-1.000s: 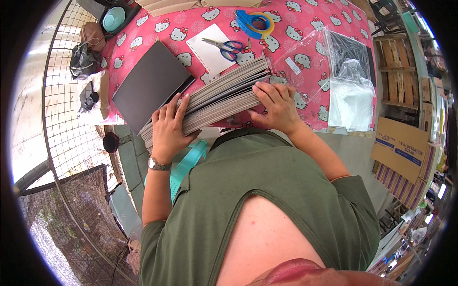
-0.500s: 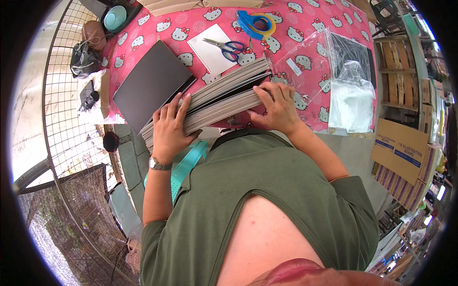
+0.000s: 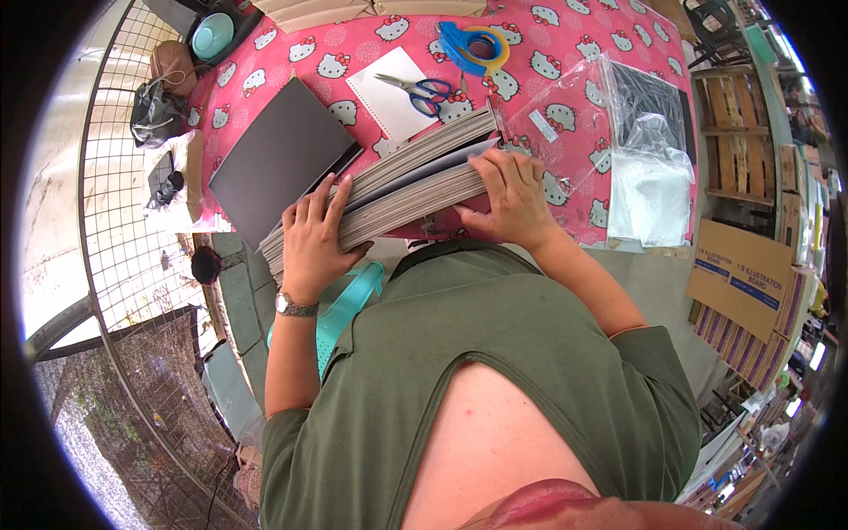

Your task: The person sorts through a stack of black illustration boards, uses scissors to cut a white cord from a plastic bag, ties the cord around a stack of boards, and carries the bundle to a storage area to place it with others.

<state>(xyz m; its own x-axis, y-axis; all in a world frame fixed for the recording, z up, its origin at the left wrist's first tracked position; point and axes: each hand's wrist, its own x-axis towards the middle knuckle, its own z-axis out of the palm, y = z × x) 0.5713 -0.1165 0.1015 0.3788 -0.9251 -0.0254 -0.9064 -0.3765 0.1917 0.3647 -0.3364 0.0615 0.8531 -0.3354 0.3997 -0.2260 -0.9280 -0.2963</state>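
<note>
A thick stack of thin grey-edged boards [image 3: 406, 196] stands tilted on edge at the table's near side. It is parted lengthwise, with a dark glossy board face [image 3: 442, 162] showing in the gap. My left hand [image 3: 314, 238] is closed over the stack's left part, fingers on top and thumb on the near side. My right hand [image 3: 512, 196] grips the near bundle at its right end, fingers curled over the top edges and thumb below. A black flat board or sheet stack [image 3: 283, 159] lies just beyond my left hand.
On the pink patterned tablecloth [image 3: 548, 64] are a spiral-edged white pad [image 3: 382, 104], blue-handled scissors [image 3: 415, 88] and a blue tape dispenser [image 3: 475, 49]. Clear plastic-wrapped sheets [image 3: 652, 177] lie at the right. A turquoise plastic chair [image 3: 340, 305] is below my left hand.
The dark face inside the gap now catches more light and looks grey-blue, its board tilted slightly. Both hands keep nearly the same places on the stack.
</note>
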